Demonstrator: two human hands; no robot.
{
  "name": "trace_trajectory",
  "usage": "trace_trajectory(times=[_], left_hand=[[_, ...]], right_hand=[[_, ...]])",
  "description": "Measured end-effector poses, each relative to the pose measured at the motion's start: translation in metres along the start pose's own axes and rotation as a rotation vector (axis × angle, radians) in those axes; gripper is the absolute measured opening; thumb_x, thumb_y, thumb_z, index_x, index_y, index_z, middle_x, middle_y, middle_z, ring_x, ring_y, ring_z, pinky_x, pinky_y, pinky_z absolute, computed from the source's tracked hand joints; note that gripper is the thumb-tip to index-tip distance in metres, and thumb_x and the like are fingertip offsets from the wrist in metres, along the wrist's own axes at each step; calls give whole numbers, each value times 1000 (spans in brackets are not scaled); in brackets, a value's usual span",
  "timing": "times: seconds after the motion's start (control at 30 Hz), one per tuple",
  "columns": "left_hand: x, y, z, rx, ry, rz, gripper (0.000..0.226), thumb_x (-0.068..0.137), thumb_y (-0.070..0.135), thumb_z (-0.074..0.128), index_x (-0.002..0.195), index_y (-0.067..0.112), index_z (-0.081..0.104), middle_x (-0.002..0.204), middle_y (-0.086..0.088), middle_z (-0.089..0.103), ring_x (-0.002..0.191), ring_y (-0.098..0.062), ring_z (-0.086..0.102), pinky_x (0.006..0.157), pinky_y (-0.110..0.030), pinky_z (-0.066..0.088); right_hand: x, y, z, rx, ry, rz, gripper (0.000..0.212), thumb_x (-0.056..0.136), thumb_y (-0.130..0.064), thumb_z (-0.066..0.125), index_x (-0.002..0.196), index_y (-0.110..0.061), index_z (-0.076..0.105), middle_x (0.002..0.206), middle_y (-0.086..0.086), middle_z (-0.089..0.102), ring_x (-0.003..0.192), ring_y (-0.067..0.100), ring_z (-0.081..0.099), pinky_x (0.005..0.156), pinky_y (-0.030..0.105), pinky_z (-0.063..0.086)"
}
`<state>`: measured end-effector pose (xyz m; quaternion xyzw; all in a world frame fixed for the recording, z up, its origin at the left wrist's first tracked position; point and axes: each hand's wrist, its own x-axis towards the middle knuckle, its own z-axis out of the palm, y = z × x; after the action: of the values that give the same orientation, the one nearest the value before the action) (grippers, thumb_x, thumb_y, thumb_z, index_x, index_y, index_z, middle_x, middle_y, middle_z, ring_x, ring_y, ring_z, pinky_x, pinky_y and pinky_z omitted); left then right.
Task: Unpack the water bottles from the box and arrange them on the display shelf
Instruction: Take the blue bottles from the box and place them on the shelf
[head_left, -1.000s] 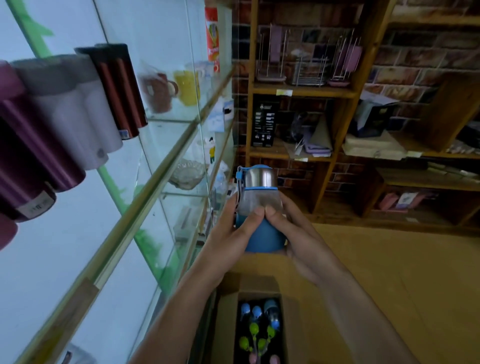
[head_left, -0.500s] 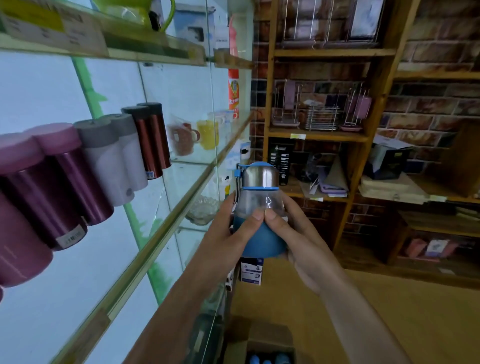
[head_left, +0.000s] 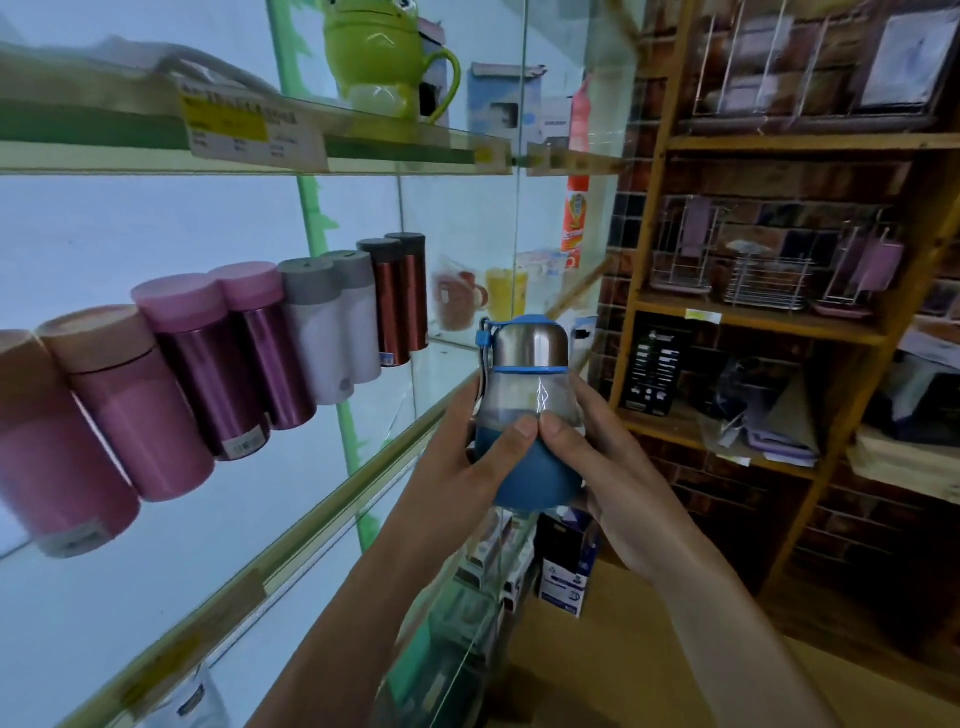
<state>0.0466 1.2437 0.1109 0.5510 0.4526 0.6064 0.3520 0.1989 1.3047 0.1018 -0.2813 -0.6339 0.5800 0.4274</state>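
Observation:
A small water bottle with a steel cap, a clear middle and a blue rubber base is held upright in front of me. My left hand grips its left side and my right hand grips its right side, both thumbs meeting on the blue base. The bottle is just to the right of the glass display shelf, beyond its front edge. The box is out of view.
A row of several flasks, pink, purple, white and copper, stands on the glass shelf, with bare glass to their right. A green frog mug sits on the upper shelf. Wooden shelving with racks stands at the right.
The view has tilted upward, so the box on the floor has left the frame and the upper shelf has come in. Both hands have kept hold of the bottle, lifted near shelf height.

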Motion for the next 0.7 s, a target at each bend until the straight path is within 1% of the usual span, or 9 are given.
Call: trace_trajectory(times=[0.1, 0.2, 0.27, 0.37, 0.4, 0.43, 0.53, 0.63, 0.7], left_hand=[[-6, 4, -3, 14, 60, 11, 50, 91, 41, 65, 140, 39, 51, 127, 5, 69, 114, -17, 69, 94, -50, 58], [-14, 8, -8, 24, 133, 15, 49, 91, 38, 66, 138, 41, 52, 127, 3, 69, 113, -18, 69, 94, -51, 58], [-20, 11, -13, 38, 168, 16, 46, 95, 35, 68, 138, 42, 53, 127, 1, 69, 114, -21, 68, 95, -52, 57], [-33, 16, -24, 63, 239, 15, 51, 90, 37, 67, 138, 41, 53, 128, -1, 68, 113, -21, 69, 95, -51, 57], [-37, 18, -27, 73, 260, 16, 52, 88, 39, 67, 138, 41, 53, 129, -1, 67, 112, -21, 69, 95, -50, 58], [-41, 20, -30, 80, 281, 14, 53, 87, 39, 68, 138, 41, 53, 129, -1, 67, 112, -20, 69, 95, -49, 58], [-55, 27, -42, 111, 342, 12, 51, 91, 37, 71, 139, 38, 53, 130, 1, 66, 111, -19, 70, 94, -48, 59], [-70, 34, -54, 157, 398, 25, 49, 94, 32, 66, 140, 37, 52, 131, 3, 66, 113, -21, 69, 93, -44, 60], [-81, 38, -62, 202, 435, 34, 48, 95, 31, 65, 140, 38, 51, 130, 6, 66, 115, -23, 67, 93, -42, 59]], right_hand=[[3, -5, 4, 2, -52, -29, 74, 74, -60, 72, 143, -58, 46, 143, -13, 60, 122, 14, 66, 101, 47, 57], [5, -8, 11, 1, -119, -48, 68, 76, -59, 70, 140, -60, 48, 136, -16, 64, 118, 11, 68, 98, 44, 59], [8, -8, 17, 6, -178, -65, 60, 81, -54, 69, 137, -61, 49, 130, -18, 68, 115, 8, 70, 93, 39, 61], [12, -10, 31, 34, -265, -86, 50, 85, -46, 65, 130, -62, 51, 119, -23, 71, 108, 4, 71, 79, 26, 62], [13, -10, 35, 42, -287, -91, 51, 85, -45, 64, 131, -61, 50, 120, -22, 71, 108, 4, 71, 78, 26, 62], [14, -9, 40, 45, -309, -92, 55, 85, -45, 64, 136, -58, 49, 124, -19, 70, 111, 6, 71, 80, 27, 62], [17, -6, 58, 55, -391, -102, 68, 87, -45, 66, 150, -48, 42, 137, -9, 65, 120, 14, 68, 90, 38, 62], [19, -6, 77, 80, -464, -100, 74, 83, -46, 68, 152, -46, 41, 138, -5, 65, 121, 14, 68, 96, 42, 61], [20, -7, 91, 87, -513, -103, 73, 82, -46, 69, 151, -46, 42, 135, -5, 67, 119, 14, 69, 96, 43, 60]])
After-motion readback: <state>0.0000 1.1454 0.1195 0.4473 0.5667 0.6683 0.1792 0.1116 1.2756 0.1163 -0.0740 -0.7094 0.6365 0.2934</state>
